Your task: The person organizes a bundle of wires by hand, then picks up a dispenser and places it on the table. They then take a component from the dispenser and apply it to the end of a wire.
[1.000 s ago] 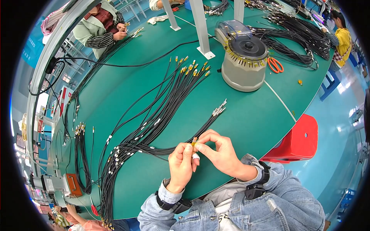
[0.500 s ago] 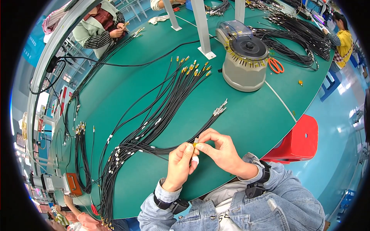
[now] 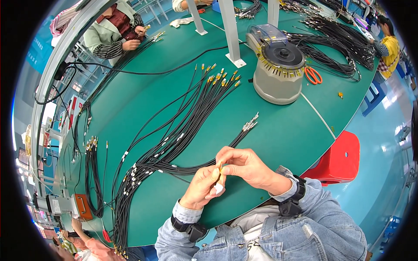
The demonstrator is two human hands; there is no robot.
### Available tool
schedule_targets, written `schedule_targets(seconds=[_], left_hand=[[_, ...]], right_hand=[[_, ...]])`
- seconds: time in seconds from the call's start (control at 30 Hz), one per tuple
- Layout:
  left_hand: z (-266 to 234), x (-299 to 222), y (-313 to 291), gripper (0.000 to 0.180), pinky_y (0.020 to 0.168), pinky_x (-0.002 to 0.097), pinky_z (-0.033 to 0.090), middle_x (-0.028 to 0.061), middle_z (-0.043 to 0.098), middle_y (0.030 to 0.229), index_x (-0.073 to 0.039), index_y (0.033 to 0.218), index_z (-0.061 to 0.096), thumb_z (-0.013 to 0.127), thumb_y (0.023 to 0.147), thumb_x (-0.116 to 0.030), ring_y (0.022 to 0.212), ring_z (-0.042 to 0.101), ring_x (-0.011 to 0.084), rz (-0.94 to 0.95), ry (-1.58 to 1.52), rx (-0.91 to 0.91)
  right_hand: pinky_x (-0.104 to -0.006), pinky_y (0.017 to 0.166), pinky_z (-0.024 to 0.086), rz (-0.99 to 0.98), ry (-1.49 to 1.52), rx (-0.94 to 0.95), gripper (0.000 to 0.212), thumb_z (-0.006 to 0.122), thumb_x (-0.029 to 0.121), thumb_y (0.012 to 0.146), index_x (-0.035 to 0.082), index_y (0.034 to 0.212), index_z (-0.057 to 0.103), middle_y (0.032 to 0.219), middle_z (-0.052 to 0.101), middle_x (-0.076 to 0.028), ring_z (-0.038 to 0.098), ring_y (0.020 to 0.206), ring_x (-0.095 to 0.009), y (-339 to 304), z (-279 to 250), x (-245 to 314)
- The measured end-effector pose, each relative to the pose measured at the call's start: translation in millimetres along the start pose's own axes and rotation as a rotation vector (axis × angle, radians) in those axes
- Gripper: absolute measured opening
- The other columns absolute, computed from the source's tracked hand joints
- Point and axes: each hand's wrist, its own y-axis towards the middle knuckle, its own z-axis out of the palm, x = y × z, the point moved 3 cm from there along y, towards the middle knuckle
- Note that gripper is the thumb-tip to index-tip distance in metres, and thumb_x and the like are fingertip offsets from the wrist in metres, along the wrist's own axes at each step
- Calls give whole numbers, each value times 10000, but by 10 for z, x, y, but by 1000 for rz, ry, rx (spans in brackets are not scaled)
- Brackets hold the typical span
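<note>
My left hand (image 3: 201, 188) and my right hand (image 3: 246, 167) meet over the near edge of the green table (image 3: 143, 104). Between their fingertips they pinch the gold-tipped end of a thin black cable (image 3: 220, 167), and a small white piece (image 3: 218, 188) sticks out under my left fingers. The cable runs left into a fan of several black cables (image 3: 174, 143) lying on the table, some with gold connectors (image 3: 222, 78) at the far ends, some with silver ends (image 3: 250, 125).
A grey round tape dispenser (image 3: 278, 69) stands at the back right with orange scissors (image 3: 312, 75) beside it. Piles of black cables (image 3: 335, 43) lie far right. A red stool (image 3: 339, 156) is at my right. Other people work at the far edges.
My hands have lifted slightly and shifted a little to the right, still pinching the cable end together.
</note>
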Motion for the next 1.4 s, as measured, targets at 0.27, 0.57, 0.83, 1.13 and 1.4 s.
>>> schedule_targets(seconds=[0.27,0.57,0.83,1.13,1.4], left_hand=[[80,-104,7,312,390,191,334,56,550,600,-21,819,535,478,975,-285,402,439,91,309,523,-304],[-18,-126,-38,310,378,185,340,66,581,611,-22,812,548,482,974,-278,391,456,88,167,273,-222],[-58,-91,-5,282,389,180,347,57,606,623,-19,844,583,493,973,-253,423,491,78,194,225,-210],[31,7,34,200,411,188,373,67,612,641,-19,846,564,540,949,-189,450,509,79,230,448,-347],[45,133,118,143,465,197,421,61,618,652,-13,853,578,572,922,-138,506,544,88,174,512,-329]], right_hand=[[-274,836,455,-29,-71,-130,105,653,81,863,-7,920,642,914,587,-23,564,890,-113,51,-40,48],[-259,828,452,-28,-118,-102,153,613,98,895,-25,981,642,940,615,-22,567,911,-113,86,-31,45],[-271,835,464,-5,-205,-293,158,592,95,908,-20,1010,627,928,620,-42,581,915,-127,27,1,45],[-250,798,463,23,-379,-286,141,577,121,922,-13,960,604,905,606,-27,567,857,-93,-42,-4,4],[-267,719,470,9,-350,-223,245,597,172,911,-8,1072,558,858,566,-19,534,784,-86,-149,-200,-35]])
